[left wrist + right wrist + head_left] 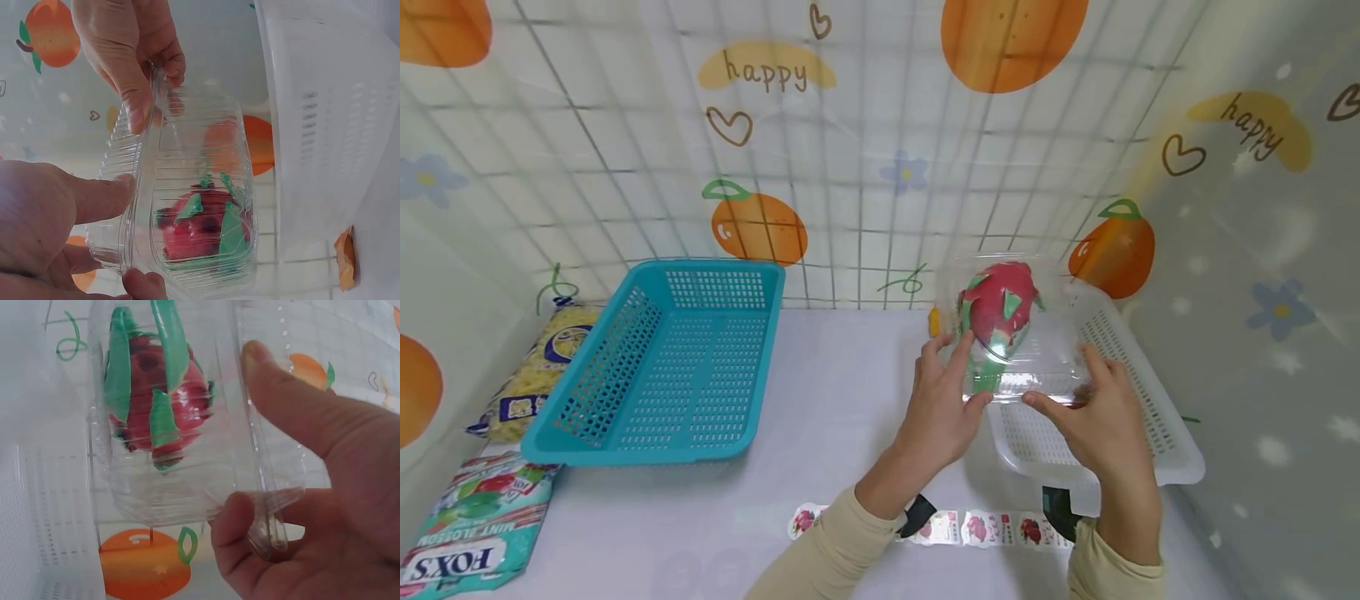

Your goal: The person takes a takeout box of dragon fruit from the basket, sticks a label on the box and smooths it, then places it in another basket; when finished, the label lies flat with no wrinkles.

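Note:
A clear plastic clamshell box is held up over the white basket by both hands. Inside it lies a red dragon fruit with green scales. My left hand grips the box's left front, thumb at the near edge. The right hand pinches the right front corner. In the left wrist view, the left thumb presses the rim where lid and base meet, and the dragon fruit shows through the ribbed wall. In the right wrist view, the right hand has thumb and fingers on either side of the rim.
A white perforated basket stands beneath the box on the right. At left is a teal basket, with a yellow snack bag and a FOX'S candy bag beside it. A strip of fruit stickers lies near the front.

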Motion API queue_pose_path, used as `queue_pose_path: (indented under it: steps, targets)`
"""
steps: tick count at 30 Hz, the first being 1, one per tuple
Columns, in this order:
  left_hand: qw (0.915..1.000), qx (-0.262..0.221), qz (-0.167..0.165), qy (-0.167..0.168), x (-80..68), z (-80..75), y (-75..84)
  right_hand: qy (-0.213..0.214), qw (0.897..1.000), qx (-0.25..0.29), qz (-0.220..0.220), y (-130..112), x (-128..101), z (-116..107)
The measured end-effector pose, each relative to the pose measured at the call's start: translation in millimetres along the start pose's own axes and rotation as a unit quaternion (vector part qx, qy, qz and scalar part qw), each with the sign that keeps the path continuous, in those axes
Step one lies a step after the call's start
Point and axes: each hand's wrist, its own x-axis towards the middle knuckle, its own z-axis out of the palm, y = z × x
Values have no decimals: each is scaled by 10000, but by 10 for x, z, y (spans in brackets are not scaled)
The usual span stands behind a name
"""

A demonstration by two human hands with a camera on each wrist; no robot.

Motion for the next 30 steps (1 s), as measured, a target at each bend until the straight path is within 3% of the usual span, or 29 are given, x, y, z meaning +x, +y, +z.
queue_pose_path:
  steps: [22,30]
  targets:
    - [9992,-217,-100,330,-127,-228,-190,88,9976,302,-623,-196,-5,202]
    - [9987,-248,-32,454,-162,-313,-250,-24,9970,559,-543,-286,-7,259]
